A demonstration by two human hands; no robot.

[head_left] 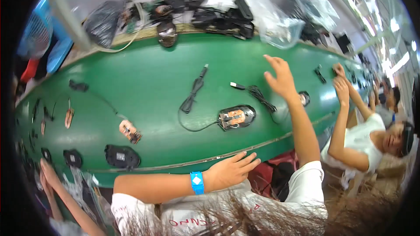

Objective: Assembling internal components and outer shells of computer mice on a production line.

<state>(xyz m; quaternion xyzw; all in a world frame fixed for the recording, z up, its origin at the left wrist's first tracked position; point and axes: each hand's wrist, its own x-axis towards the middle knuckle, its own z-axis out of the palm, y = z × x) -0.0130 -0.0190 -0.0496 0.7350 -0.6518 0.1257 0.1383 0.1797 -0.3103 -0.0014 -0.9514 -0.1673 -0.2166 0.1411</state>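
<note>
My right hand point(281, 77) reaches over the green work surface point(162, 74), empty, with fingers apart. Beside it lies a bundled black cable point(261, 98) with a USB plug. Past my right forearm, another mouse part point(304, 98) shows, partly covered by the arm. My left hand point(232, 170), below a blue wristband, hovers at the near edge with fingers spread and nothing in them. Between the two hands sits a computer mouse base point(248, 114) with its circuit board point(233, 117) exposed. Its coiled cable point(190, 100) runs off to the left.
Leftward are a bare circuit board point(129, 131) on a wire and several black mouse shells point(122, 156). Along the far edge lie a dark mouse point(166, 32), black parts point(225, 19) and a clear plastic tray point(284, 35). Co-workers' hands point(341, 88) show at right and left.
</note>
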